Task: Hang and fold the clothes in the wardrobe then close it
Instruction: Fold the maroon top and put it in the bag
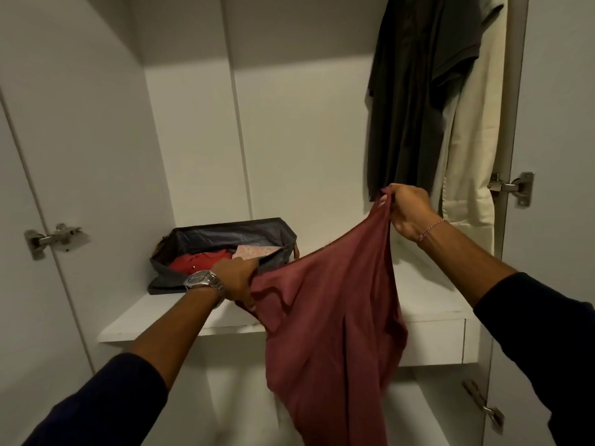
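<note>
We face open white wardrobe (pixel 193 140), shelf (pixel 428 294) across middle. Dark grey shirt (pixel 415 101) and cream garment (pixel 473 140) hang at 1 o'clock. We hold maroon garment (pixel 328 333) stretched before shelf, bulk drooping toward 6 o'clock. Dark fabric storage box (pixel 225 233) on shelf at 10 o'clock, red clothing (pixel 201 260) inside. Our left hand (pixel 236 278) fingers clenched on garment's lower edge; right hand (pixel 407 212) fingers pinch upper edge. Wristwatch (pixel 204 281) on left wrist.
</note>
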